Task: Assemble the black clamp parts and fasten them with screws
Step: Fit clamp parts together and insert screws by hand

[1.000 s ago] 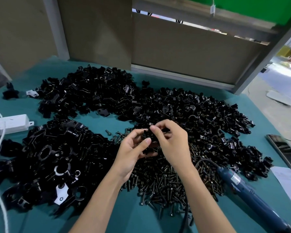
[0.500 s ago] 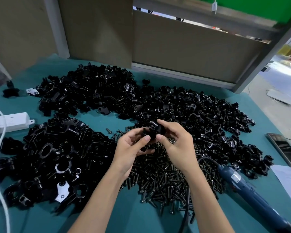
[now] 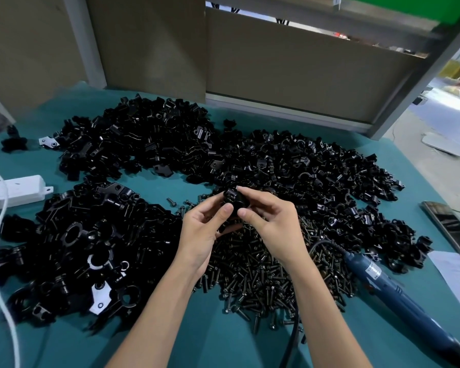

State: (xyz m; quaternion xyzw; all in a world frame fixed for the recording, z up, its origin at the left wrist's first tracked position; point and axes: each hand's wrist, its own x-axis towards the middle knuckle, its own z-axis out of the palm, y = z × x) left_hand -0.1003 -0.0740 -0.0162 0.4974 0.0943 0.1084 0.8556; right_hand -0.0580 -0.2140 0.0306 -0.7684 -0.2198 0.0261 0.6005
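- Small assy workshop bench.
- Bulk heaps of black clamp parts just beyond fingers; screw pile under them.
- Elec. screwdriver right of fingers, power strip far left.

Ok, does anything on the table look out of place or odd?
A pale silvery flat bracket lies in the near-left pile of black clamp parts, another bracket at the far-left pile's edge. A lone dark screw lies apart from the screw heap.
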